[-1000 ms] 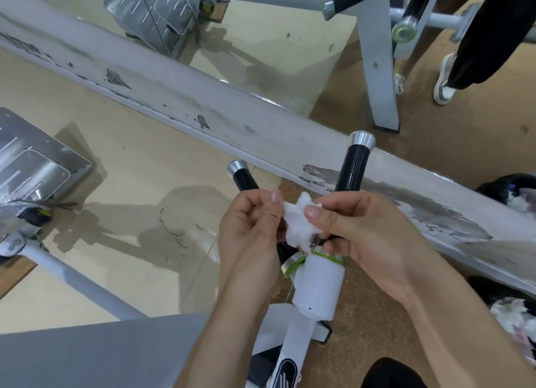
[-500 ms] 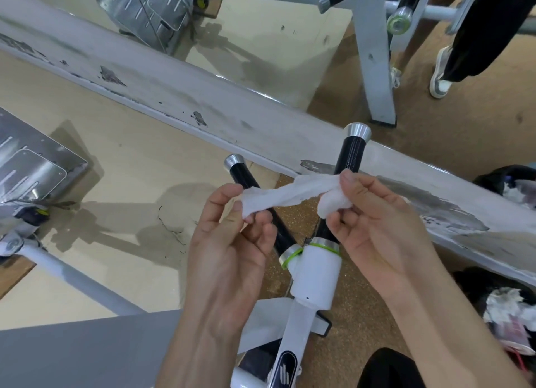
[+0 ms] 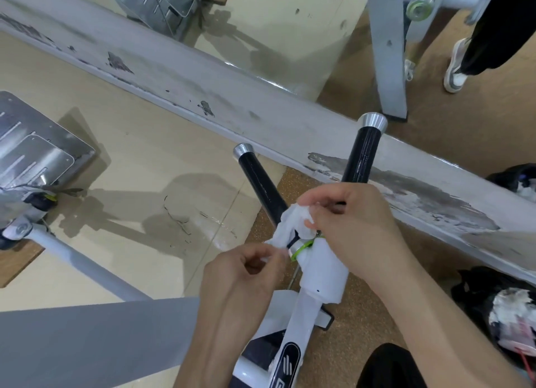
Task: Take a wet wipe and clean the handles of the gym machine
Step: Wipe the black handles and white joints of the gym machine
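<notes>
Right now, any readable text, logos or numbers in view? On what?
None reads as a full word.
Black oval badge on the white post: white striped emblem, no letters.
Below the badge, at the frame's bottom edge: lettering cut off, unreadable.
Metal plate at left: pale marks, too blurred to read.

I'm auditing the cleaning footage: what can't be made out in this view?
Head view:
Lower part of the right handle: hidden behind the right hand.
Base of the left handle: covered by the wet wipe.
Grip of the left hand on the wipe: fingers curl over it, blurred.
Black bag: cut off by the right edge.
</notes>
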